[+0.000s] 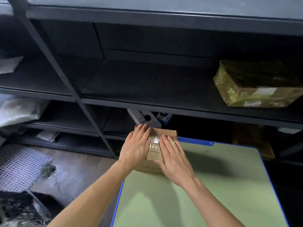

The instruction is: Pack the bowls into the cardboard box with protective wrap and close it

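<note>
Pressing flat, left hand (pixel 136 145), right hand (pixel 174 163), taped cardboard box (pixel 155 155); contents hidden

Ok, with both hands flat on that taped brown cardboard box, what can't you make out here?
Head view: the closed top of the brown cardboard box hides any bowls or wrap inside.
Head view: the left hand and right hand cover most of the clear tape strip, so its full run is unseen.
Head view: the label on the yellow film-wrapped parcel is too small and blurred to read.
</note>
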Tool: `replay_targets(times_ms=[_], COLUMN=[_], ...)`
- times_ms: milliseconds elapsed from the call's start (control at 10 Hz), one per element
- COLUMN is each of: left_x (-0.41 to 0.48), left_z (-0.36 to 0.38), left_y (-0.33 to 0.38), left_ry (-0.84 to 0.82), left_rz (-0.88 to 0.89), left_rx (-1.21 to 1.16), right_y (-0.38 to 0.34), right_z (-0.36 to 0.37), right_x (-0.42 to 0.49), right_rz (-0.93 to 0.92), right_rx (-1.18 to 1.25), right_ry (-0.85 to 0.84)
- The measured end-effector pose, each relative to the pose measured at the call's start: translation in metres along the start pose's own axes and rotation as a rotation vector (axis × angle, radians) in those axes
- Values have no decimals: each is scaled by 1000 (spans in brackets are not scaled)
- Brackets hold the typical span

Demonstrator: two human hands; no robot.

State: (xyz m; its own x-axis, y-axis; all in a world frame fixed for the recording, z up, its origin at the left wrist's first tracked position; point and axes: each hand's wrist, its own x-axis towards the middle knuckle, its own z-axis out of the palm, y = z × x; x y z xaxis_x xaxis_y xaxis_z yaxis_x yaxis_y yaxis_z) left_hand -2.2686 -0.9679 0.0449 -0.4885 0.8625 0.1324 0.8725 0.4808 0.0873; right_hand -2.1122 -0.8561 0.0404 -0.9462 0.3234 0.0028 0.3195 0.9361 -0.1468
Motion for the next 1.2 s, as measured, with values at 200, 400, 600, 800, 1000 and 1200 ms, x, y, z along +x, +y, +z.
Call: replay_targets(times_ms=[200,400,600,800,1000,1200], left_x=[-34,-51,-47,-45,-35,-37], left_z=[-5,-8,-18,-27,-48,-68], left_y=[4,3,0,-1,3,4], left_ry=[-28,-90,-141,-68,-53,116], left_rz=[115,39,57,68,101,165], left_rx=[147,90,106,42,-68,-63], right_y=[-1,-7,-16,-12,-13,-17], right_z=[-10,-13,-13,-42,-72,-101], right_x=[-1,-4,-13,-16,-21,-27], right_rz=[28,45,68,68,77,66], right_rx=[-22,-36,-43,79,74,99], right_ry=[-36,-52,-26,29,66,68])
